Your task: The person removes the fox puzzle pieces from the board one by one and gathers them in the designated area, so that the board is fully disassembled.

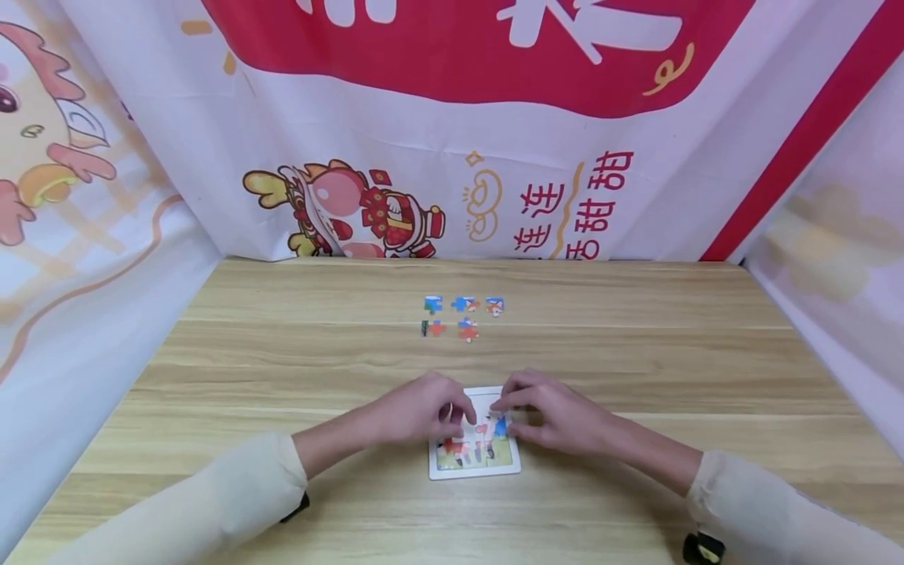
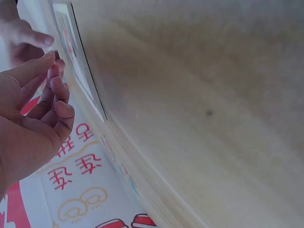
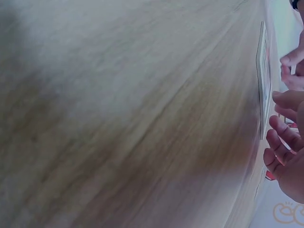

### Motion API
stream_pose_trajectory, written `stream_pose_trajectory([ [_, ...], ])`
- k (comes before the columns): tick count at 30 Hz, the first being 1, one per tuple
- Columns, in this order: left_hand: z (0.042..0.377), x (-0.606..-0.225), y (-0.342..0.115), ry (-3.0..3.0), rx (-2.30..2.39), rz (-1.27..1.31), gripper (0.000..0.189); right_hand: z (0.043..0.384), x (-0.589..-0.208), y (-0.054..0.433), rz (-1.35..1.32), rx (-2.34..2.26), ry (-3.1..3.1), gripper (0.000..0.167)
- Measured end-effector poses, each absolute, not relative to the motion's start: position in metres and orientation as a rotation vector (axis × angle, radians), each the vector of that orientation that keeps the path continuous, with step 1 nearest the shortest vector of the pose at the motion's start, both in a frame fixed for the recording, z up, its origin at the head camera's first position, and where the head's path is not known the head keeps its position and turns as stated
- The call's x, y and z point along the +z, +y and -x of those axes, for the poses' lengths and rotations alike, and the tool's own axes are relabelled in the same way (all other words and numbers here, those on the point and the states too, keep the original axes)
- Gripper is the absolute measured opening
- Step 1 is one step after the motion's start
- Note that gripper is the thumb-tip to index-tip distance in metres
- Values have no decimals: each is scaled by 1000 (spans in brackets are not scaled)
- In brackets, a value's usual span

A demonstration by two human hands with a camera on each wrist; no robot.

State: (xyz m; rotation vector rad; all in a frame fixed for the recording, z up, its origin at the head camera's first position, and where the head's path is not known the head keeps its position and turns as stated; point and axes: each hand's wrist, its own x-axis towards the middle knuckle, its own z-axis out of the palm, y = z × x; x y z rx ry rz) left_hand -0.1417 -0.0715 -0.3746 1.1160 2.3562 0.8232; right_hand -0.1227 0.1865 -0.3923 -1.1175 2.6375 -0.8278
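A white-framed jigsaw tray [image 1: 475, 473] lies on the table with an animal picture partly filled in along its lower part. My left hand [image 1: 432, 408] hovers over the tray's left side, fingers bent and thumb close to the index finger. In the left wrist view, the fingertips of that left hand [image 2: 40, 102] come together, and whether a piece sits between them is unclear. At the tray's right side, my right hand [image 1: 554, 412] reaches in with loosely bent fingers beside a blue puzzle piece [image 1: 501, 426]. No piece shows in the right hand [image 3: 289, 137] in the right wrist view.
Several loose jigsaw pieces lie beyond the tray in two rows, among them a blue-green piece [image 1: 434, 304] and an orange fox piece [image 1: 468, 329]. The wooden table [image 1: 282, 353] ends at a printed cloth [image 1: 452, 141] at the back, with cloth on both sides.
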Motion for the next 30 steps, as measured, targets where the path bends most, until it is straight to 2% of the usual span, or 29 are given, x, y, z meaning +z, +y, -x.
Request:
stream_pose_trajectory([
  [10,127,-381,-73,2290,689,-1202,25,126,-398,185,1178,-819,2613,23],
  [30,122,-382,-76,2274,572,-1269,38,127,-399,182,1162,-826,2586,27],
])
